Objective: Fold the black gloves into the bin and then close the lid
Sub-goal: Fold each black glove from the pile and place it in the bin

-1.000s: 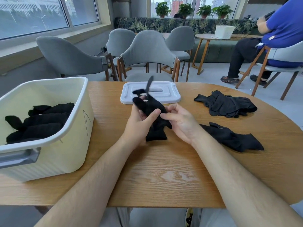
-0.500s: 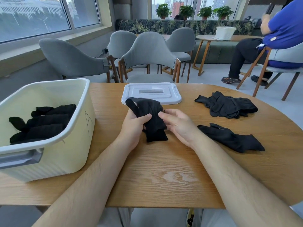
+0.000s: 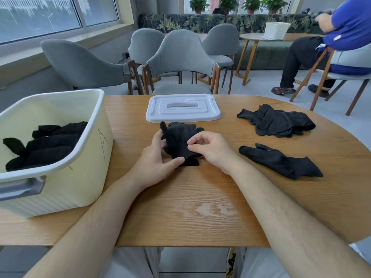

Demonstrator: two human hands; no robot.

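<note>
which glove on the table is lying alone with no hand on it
The flat glove right of the right hand. Others: the pile behind it, the held glove between that hand and the left hand, and those in the bin.

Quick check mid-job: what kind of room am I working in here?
Likely a café-style lounge or break area: grey upholstered chairs at wooden tables, a leaf-patterned bench backed by potted plants, large windows.

Matt black knit gloves (image 3: 181, 141), smooth plastic bin (image 3: 88, 157), grained wood table (image 3: 200, 207)
</note>
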